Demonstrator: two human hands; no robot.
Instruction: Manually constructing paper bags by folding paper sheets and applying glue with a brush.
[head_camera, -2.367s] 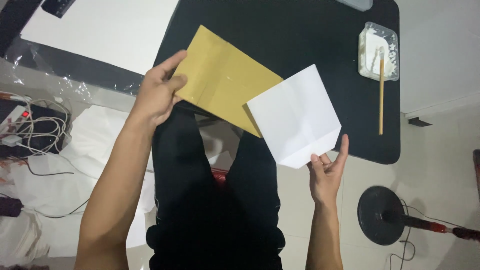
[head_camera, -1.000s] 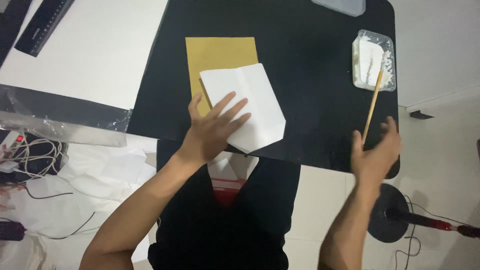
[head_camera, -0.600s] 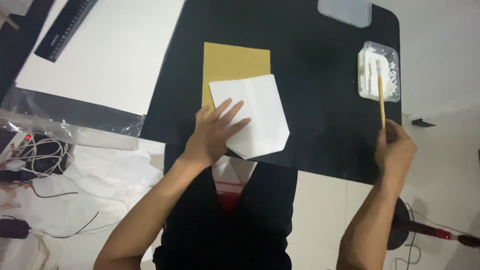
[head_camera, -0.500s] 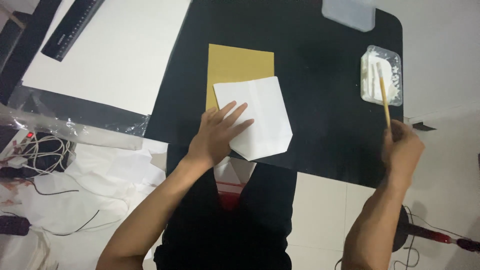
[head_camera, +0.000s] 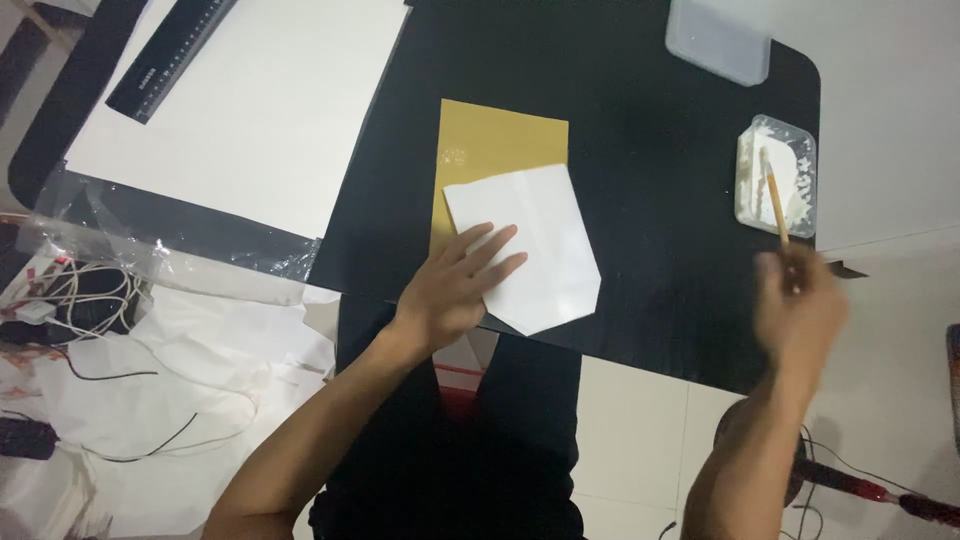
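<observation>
My left hand (head_camera: 455, 285) lies flat, fingers spread, on the lower left of a folded white paper (head_camera: 535, 240) with a pointed lower end. The paper rests on a mustard-yellow sheet (head_camera: 500, 140) on the black table (head_camera: 650, 200). My right hand (head_camera: 800, 310), blurred with motion, is closed around the lower end of a thin wooden stick (head_camera: 775, 208). The stick's upper tip reaches into a small clear tub of white paste (head_camera: 775, 175) at the table's right edge.
A clear plastic lid or box (head_camera: 720, 40) sits at the table's far right corner. A large white sheet (head_camera: 250, 110) with a black ruler (head_camera: 165, 55) lies to the left. Clear plastic wrap (head_camera: 150, 250), cables (head_camera: 70, 300) and white cloth cover the floor on the left.
The white paper and yellow sheet were held up, then laid flat under my left hand. My right hand let go of the paper, reached right and took the stick, lifting its tip into the tub.
</observation>
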